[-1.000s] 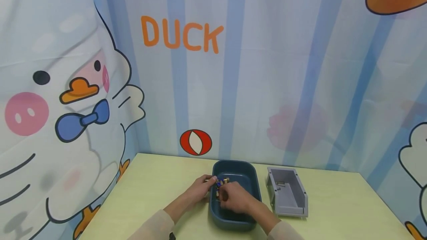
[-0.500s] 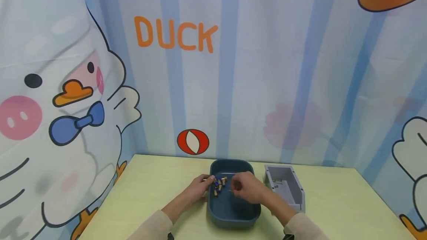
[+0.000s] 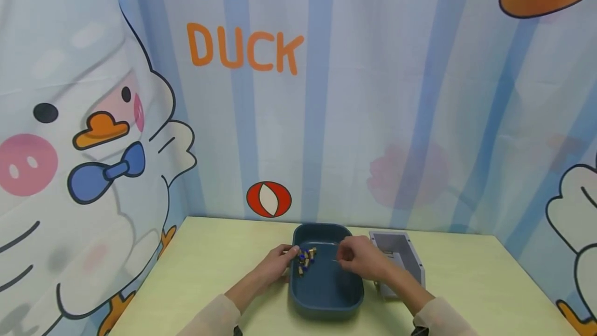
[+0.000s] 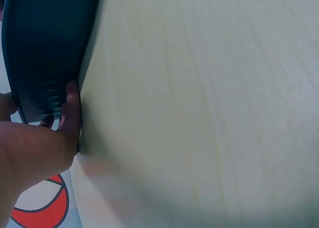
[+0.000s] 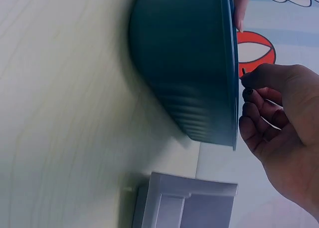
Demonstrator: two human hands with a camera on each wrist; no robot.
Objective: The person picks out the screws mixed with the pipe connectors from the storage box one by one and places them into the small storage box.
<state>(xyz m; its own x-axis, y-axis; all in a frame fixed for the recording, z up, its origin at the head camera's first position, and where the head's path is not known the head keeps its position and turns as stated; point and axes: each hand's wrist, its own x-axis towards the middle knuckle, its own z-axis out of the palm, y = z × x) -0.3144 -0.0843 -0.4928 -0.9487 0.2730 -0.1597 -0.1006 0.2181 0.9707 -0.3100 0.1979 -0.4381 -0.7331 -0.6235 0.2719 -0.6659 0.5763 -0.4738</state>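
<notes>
A dark blue plastic tub [image 3: 326, 309] stands on the table. My left hand [image 3: 274, 264] grips its left rim, with the thumb over the edge; in the left wrist view its fingers lie along the outer wall. Several small brass fittings with blue parts [image 3: 305, 260] lie inside, close to that thumb. Above the tub's right rim, my right hand [image 3: 365, 258] pinches a thin screw [image 5: 244, 71] between thumb and fingertips. Only the screw's dark tip shows in the right wrist view; the fingers hide the rest.
Right of the tub stands a grey open-front bin [image 3: 414, 253], partly hidden by the right forearm, with a few thin screws inside. The pale yellow table [image 3: 224, 245] ends at a printed curtain [image 3: 354, 118] behind.
My right hand has risen from the brass fittings and moved right, toward the grey bin, carrying the thin screw. The left hand keeps its grip on the tub. The head view has shifted slightly.
</notes>
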